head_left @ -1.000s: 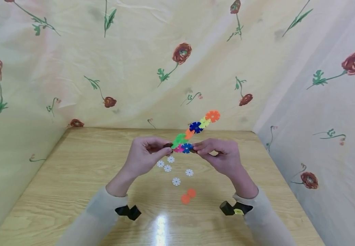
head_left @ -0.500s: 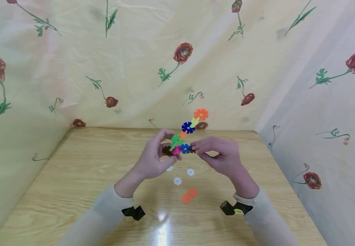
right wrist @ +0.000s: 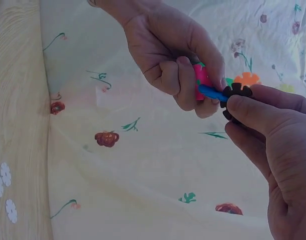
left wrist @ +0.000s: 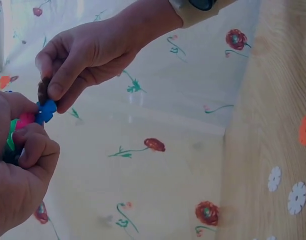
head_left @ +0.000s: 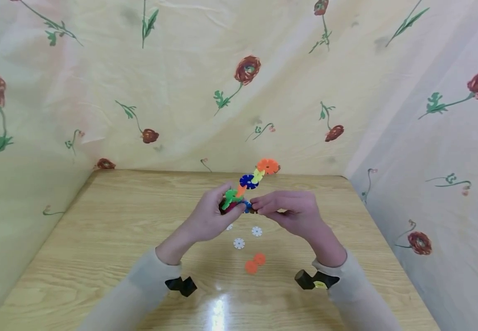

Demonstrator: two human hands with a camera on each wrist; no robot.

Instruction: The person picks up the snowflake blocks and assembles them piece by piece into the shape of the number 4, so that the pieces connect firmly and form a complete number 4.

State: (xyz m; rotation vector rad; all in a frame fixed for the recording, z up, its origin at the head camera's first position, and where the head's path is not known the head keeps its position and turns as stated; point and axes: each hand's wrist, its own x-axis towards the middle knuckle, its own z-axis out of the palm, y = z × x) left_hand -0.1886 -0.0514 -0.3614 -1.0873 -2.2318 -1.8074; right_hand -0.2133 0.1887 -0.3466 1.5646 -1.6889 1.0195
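Note:
My left hand (head_left: 210,214) grips a chain of slotted plastic snowflake discs above the table, its fingers curled round the pink disc (right wrist: 201,80) and green disc (head_left: 230,196). From there the chain slants up and away through a small orange disc (head_left: 241,191), a dark blue disc (head_left: 248,182) and a yellow disc (head_left: 258,175) to an orange end disc (head_left: 268,166). The lighter blue disc (right wrist: 212,93) sticks out from the left fingertips. Between thumb and fingers, my right hand (head_left: 290,207) pinches a dark brown disc (right wrist: 237,92), which meets the blue disc's edge.
On the wooden table (head_left: 98,239), below the hands, lie several white discs (head_left: 239,243). Nearer the front are two overlapping orange discs (head_left: 251,266). A flowered cloth (head_left: 189,82) rises behind the table and along both sides. Each sleeve carries a black strap with a small camera (head_left: 188,286).
My left hand has shifted right and re-gripped, from the brown disc at the chain's left to around the pink and green discs. The chain's far end has swung left and dipped.

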